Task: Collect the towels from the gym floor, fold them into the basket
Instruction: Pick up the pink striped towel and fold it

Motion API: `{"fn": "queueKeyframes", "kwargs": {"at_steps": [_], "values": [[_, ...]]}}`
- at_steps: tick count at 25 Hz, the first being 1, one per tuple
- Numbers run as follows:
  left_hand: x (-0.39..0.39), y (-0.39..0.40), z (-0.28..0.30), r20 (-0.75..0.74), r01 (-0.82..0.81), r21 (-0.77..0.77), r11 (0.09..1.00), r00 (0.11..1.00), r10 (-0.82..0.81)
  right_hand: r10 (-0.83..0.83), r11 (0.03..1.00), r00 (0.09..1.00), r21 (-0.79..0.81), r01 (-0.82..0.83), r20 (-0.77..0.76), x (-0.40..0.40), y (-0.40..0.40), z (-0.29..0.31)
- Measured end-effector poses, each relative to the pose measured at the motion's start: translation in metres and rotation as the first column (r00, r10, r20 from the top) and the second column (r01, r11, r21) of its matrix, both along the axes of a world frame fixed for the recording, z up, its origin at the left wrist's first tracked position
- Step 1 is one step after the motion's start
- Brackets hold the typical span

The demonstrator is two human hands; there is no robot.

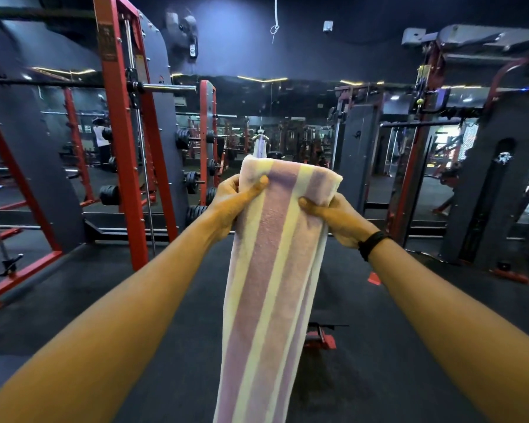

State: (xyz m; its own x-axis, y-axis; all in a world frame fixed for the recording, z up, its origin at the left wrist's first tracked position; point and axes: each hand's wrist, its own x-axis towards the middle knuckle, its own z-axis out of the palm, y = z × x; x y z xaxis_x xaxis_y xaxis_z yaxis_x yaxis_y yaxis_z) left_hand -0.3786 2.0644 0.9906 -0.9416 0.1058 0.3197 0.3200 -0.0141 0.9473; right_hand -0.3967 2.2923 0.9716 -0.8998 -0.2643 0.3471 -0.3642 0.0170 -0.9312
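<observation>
A long towel (269, 285) with pink and pale yellow stripes hangs in front of me, folded lengthwise, its lower end running out of the bottom of the view. My left hand (231, 204) grips its upper left edge, thumb on the front. My right hand (333, 218), with a black band at the wrist, grips the upper right edge a little lower. Both arms are stretched forward at chest height. No basket is in view.
Dark rubber gym floor (135, 300) lies below. A red and grey rack with a barbell (126, 148) stands at the left, another machine (434, 148) at the right. A mirror wall (272, 132) is ahead. A small red object (319, 338) sits on the floor behind the towel.
</observation>
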Motion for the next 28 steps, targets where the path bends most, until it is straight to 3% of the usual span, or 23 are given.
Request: {"fn": "queueKeyframes", "kwargs": {"at_steps": [2,3,5,6,8,10,11,13,15,17,20,22,24,26,28], "values": [[0.004,-0.012,-0.014,0.167,0.106,-0.37,0.923,0.985,-0.046,-0.088,0.979,0.996,-0.181,0.091,0.022,-0.003,-0.009,-0.002],[0.005,-0.015,-0.026,0.245,0.164,-0.433,0.887,0.968,-0.059,-0.126,0.958,0.991,-0.255,0.133,0.041,-0.006,-0.011,-0.001],[0.009,-0.012,-0.04,0.253,0.129,-0.297,0.946,0.966,-0.052,-0.074,0.925,0.989,-0.363,0.116,0.128,-0.003,-0.01,0.001],[0.01,-0.006,-0.041,0.232,0.06,-0.178,0.982,0.973,-0.017,0.019,0.941,0.978,-0.335,0.053,0.207,0.0,-0.007,0.001],[0.008,0.004,-0.037,0.243,-0.067,0.058,0.996,0.969,0.051,0.171,0.985,0.917,-0.077,-0.154,0.361,0.012,0.0,-0.009],[0.005,0.0,-0.034,0.29,-0.017,0.2,0.98,0.956,-0.042,0.196,0.964,0.895,0.09,-0.252,0.399,0.017,0.003,-0.021],[0.004,-0.007,-0.036,0.32,0.084,0.172,0.982,0.938,-0.137,0.154,0.979,0.91,0.061,-0.192,0.385,0.016,0.004,-0.025],[0.005,-0.019,-0.054,0.445,0.305,-0.085,0.948,0.864,-0.238,0.036,0.994,0.927,-0.107,0.004,0.372,0.012,0.004,-0.027],[0.012,-0.017,-0.074,0.468,0.39,-0.277,0.878,0.853,-0.232,-0.055,0.962,0.91,-0.222,0.159,0.41,0.007,0.006,-0.027],[0.013,-0.009,-0.083,0.371,0.259,-0.227,0.939,0.914,-0.162,-0.031,0.962,0.9,-0.231,0.145,0.435,0.006,0.012,-0.033],[0.01,-0.003,-0.079,0.305,0.091,0.093,0.991,0.945,-0.116,-0.008,0.994,0.858,0.095,-0.047,0.513,0.02,0.015,-0.041],[0.009,-0.004,-0.073,0.296,0.064,0.196,0.979,0.947,-0.121,0.041,0.981,0.881,0.147,-0.124,0.472,0.021,0.011,-0.047],[0.012,-0.007,-0.067,0.271,0.129,0.181,0.975,0.947,-0.176,0.038,0.999,0.909,-0.027,-0.029,0.415,0.019,0.003,-0.049],[0.015,-0.013,-0.062,0.268,0.222,0.035,0.974,0.937,-0.223,0.041,0.978,0.918,-0.204,0.044,0.393,0.016,-0.001,-0.048],[0.014,-0.019,-0.056,0.257,0.216,-0.05,0.975,0.946,-0.196,0.123,0.982,0.933,-0.18,-0.064,0.339,0.014,0.0,-0.045]]}}
